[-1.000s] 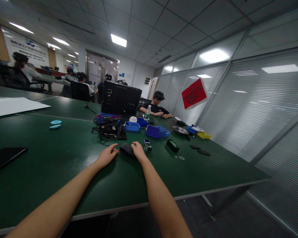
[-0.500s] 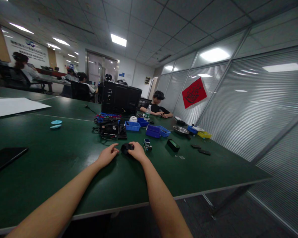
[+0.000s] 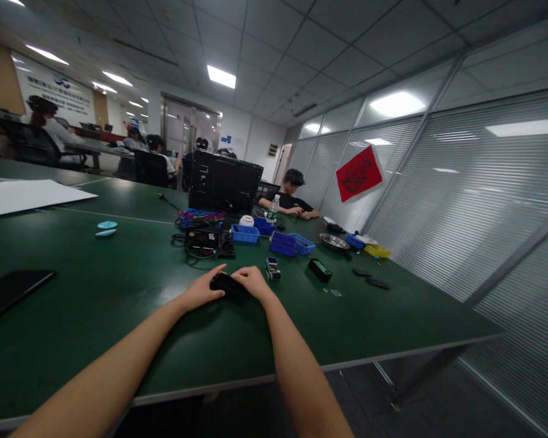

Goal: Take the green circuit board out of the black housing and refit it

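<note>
Between my hands is a small black box-like object, low over the green tabletop; its exact kind is too dark to make out. The thumb and fingers of my left hand close round its left end. At its right upper edge, my right hand grips it with fingers bent. Just right of my right hand stands a small device with a circuit board and little screen. Farther right lies an open black case with a green inside.
A black monitor stands behind tangled cables and a black power adapter. Blue bins, a water bottle and a metal bowl sit farther back. A dark tablet-like slab lies at left. Across the table sits a person.
My left hand has moved onto the black object, which it was apart from before. The object has been turned and now shows a longer, flat face.
</note>
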`<action>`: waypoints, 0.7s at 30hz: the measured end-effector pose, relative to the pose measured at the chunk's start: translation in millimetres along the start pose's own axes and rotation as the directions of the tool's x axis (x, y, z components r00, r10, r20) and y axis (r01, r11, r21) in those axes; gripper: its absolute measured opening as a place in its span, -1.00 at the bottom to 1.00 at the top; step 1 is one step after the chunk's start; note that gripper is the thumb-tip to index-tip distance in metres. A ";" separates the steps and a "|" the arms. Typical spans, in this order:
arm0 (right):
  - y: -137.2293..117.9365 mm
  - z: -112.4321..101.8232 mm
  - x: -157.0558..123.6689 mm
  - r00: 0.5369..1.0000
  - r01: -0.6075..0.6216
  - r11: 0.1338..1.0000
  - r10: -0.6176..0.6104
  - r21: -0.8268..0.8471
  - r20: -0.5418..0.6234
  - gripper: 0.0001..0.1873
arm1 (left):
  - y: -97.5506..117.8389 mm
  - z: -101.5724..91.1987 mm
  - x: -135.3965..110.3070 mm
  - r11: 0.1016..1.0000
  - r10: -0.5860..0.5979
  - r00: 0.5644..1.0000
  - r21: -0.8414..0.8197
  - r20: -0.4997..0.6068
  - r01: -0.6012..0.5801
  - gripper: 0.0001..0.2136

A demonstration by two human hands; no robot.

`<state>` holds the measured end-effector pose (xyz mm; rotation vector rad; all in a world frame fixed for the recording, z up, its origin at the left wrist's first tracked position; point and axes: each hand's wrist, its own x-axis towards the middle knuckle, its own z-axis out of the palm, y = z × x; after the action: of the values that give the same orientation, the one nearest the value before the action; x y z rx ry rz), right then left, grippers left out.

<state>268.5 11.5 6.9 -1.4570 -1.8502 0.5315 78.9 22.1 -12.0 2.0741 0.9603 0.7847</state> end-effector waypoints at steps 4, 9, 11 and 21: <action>5.4 -25.1 -0.6 0.934 -0.168 0.962 0.086 -0.215 -0.345 -0.69 | 0.4 0.3 0.1 0.997 -0.052 0.999 0.050 -0.015 0.053 -0.34; 30.8 -53.0 -7.7 0.729 -0.604 0.713 0.313 -0.356 -0.609 -0.57 | 2.1 -1.2 -1.2 0.995 -0.051 0.999 0.086 -0.010 0.052 -0.38; 39.5 -52.5 -8.4 0.718 -0.667 0.640 0.413 -0.382 -0.560 -0.50 | 2.9 -1.7 -1.6 0.995 -0.044 0.999 0.086 -0.017 0.046 -0.39; 32.9 -20.6 -4.4 0.869 -0.479 0.656 0.263 -0.583 -0.419 -0.63 | 3.9 -0.7 -1.2 0.993 -0.035 0.999 0.111 -0.041 0.039 -0.41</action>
<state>306.0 14.3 -3.6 -2.2955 -1.5427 -0.2383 79.3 19.6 -8.8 2.1365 1.0835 0.7707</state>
